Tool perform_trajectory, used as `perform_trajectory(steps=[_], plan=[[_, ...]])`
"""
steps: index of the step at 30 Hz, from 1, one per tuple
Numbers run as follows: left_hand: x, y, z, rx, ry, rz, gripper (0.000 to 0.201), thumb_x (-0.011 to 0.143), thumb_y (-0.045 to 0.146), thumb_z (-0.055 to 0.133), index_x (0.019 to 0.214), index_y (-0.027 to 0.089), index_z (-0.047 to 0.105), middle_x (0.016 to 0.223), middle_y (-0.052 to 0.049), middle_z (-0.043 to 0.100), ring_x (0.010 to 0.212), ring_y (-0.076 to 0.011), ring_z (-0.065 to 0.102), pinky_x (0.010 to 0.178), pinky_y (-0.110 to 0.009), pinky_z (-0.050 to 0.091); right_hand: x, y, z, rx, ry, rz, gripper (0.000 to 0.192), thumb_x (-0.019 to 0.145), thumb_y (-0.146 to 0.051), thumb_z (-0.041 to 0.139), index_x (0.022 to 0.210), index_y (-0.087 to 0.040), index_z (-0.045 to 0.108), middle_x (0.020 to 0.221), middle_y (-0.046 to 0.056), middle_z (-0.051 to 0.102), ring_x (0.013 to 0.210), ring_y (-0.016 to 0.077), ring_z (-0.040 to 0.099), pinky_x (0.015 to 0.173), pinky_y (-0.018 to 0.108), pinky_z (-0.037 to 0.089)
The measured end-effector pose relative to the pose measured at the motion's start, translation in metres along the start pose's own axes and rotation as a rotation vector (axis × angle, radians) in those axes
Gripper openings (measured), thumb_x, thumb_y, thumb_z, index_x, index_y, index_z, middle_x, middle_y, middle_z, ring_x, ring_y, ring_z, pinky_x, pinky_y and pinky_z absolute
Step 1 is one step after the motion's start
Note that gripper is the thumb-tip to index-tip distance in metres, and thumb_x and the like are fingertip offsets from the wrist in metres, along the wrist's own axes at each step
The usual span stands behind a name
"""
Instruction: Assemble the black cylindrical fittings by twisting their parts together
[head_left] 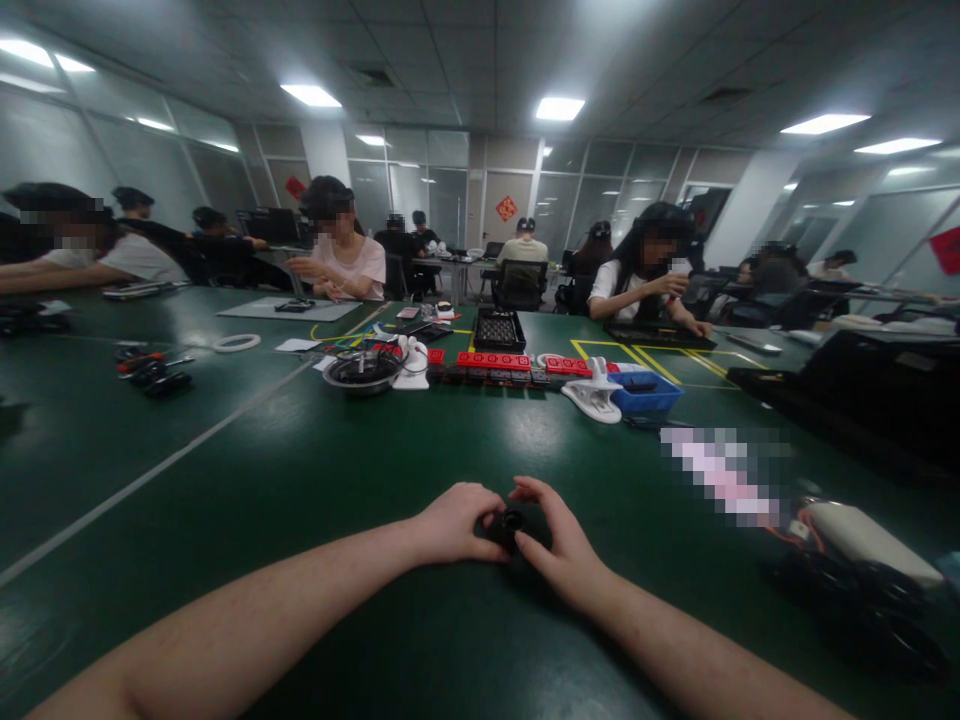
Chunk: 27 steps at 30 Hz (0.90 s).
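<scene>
Both hands meet low on the dark green table [315, 470], the left hand [450, 522] and right hand [559, 545] curled closed around a small black round part [512, 522]. It looks mid-handling, not yet set down; its details are hidden.

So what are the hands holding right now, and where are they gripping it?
Both hands, left hand and right hand, hold a small black part between them, fingertips pinching its opposite sides just above the green table.
</scene>
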<state>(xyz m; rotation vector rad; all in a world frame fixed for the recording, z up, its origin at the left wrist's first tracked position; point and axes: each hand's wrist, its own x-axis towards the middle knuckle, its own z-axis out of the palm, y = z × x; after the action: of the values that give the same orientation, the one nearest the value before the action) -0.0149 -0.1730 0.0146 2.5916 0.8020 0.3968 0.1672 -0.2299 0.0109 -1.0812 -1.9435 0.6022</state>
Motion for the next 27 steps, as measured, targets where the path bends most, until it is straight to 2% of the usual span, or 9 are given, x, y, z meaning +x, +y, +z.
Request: perform_trajectory(steps=[4,13,17,22,27], plan=[[0.0004,0.0,0.0001,-0.009,-0.007,-0.001,0.033,0.064,0.043,0.068,0.071,0.017,0.05,0.07,0.003,0.052,0.066,-0.0131,0.049,0.062,-0.022,0.033,0.0003,0.0013,0.0011,-0.028,0.026,0.019,0.05,0.071,-0.019,0.05,0.118,-0.019,0.034,0.097,0.007,0.052,0.093,0.0207,0.051,0.086,0.04,0.04],[0.0012,-0.0001,0.002,0.017,0.004,0.003,0.035,0.067,0.048,0.062,0.069,0.016,0.049,0.069,0.003,0.051,0.064,-0.0131,0.048,0.059,-0.022,0.033,0.0007,0.0079,0.0069,-0.102,0.063,0.083,0.057,0.064,-0.022,0.063,0.115,-0.02,0.038,0.093,0.005,0.05,0.088,0.0207,0.051,0.081,0.038,0.042],[0.0013,-0.0009,0.0016,0.038,0.004,0.003,0.033,0.067,0.046,0.064,0.07,0.016,0.049,0.068,0.003,0.05,0.065,-0.0132,0.048,0.058,-0.022,0.031,0.0007,0.0048,0.0046,-0.056,0.031,0.041,0.054,0.068,-0.019,0.056,0.117,-0.02,0.035,0.095,0.005,0.052,0.09,0.0207,0.052,0.084,0.039,0.041],[0.0008,-0.0008,0.0002,0.021,0.005,0.009,0.037,0.064,0.048,0.066,0.071,0.016,0.049,0.069,0.003,0.051,0.065,-0.0133,0.049,0.058,-0.022,0.031,-0.0004,-0.0006,-0.002,0.04,-0.069,-0.073,0.06,0.07,-0.015,0.046,0.126,-0.021,0.026,0.116,0.008,0.048,0.108,0.022,0.046,0.094,0.042,0.034],[0.0,0.0015,-0.0018,0.007,-0.008,-0.005,0.034,0.063,0.044,0.068,0.072,0.017,0.05,0.07,0.003,0.052,0.068,-0.0137,0.05,0.059,-0.022,0.032,-0.0002,0.0003,-0.0005,-0.006,-0.015,-0.038,0.053,0.072,-0.02,0.048,0.123,-0.02,0.032,0.109,0.009,0.051,0.103,0.022,0.048,0.091,0.041,0.037]])
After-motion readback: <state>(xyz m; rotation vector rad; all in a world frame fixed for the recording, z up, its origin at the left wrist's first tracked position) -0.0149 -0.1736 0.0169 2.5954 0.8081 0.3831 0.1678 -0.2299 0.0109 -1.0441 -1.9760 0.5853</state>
